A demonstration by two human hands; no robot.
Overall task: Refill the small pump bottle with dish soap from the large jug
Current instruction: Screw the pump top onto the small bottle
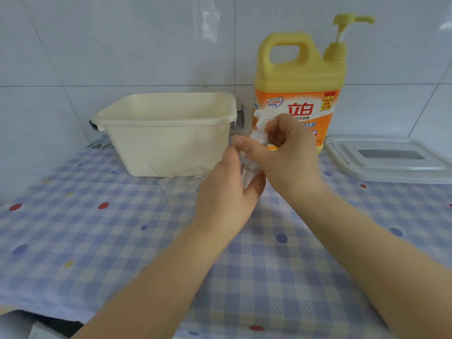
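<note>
**Both hands on the small pump bottle, jug upright behind**

Small clear plastic pump bottle held above the checked blue-and-white tablecloth with coloured dots, mid-frame, in front of the jug. Left hand wraps the bottle's body from the left and below, fingers curled round it. Right hand grips the white pump head and collar at the bottle's top, thumb across the neck. Pump looks seated on the bottle; whether it is loose, cannot tell.

Large yellow plastic dish-soap jug with orange label and yellow pump stands upright against the white tiled wall, just behind the hands. Cream rectangular plastic tub left of it. Clear plastic cup-like piece lies beside the left hand. Grey-white flat lid at right.
</note>
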